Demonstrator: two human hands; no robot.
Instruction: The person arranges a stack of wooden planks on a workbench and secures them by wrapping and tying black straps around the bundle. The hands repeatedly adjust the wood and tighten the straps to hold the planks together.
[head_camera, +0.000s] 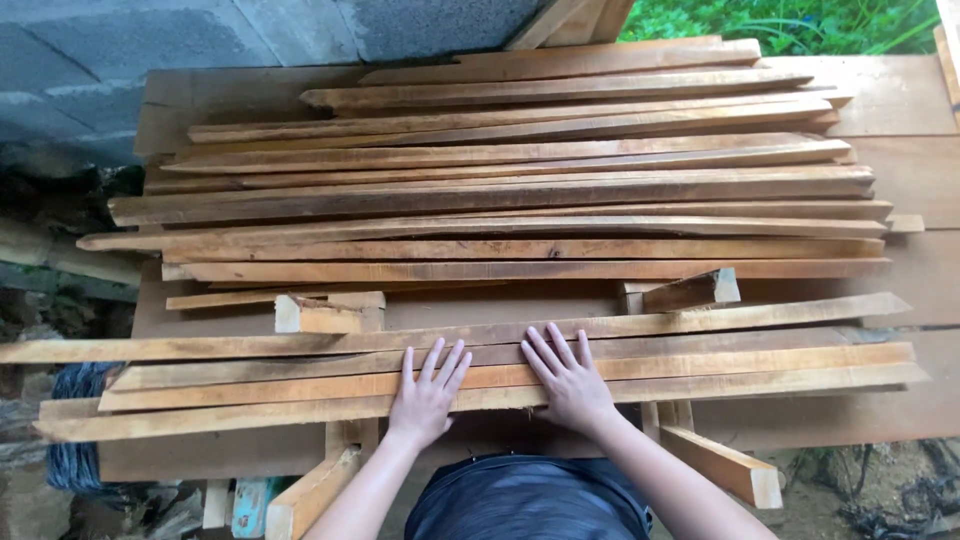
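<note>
Rough-sawn wooden slats (480, 375) are pressed flat along the worktop's (900, 95) near edge by the left hand (425, 395) and right hand (570, 385), fingers spread wide, nothing gripped. Splinters are likely; uneven pressure could slide the loose slats off.

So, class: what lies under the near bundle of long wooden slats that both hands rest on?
Under the near slats, short wooden blocks and a flat board show. The left hand and right hand press flat on top. How the blocks carry on beneath is covered.
</note>
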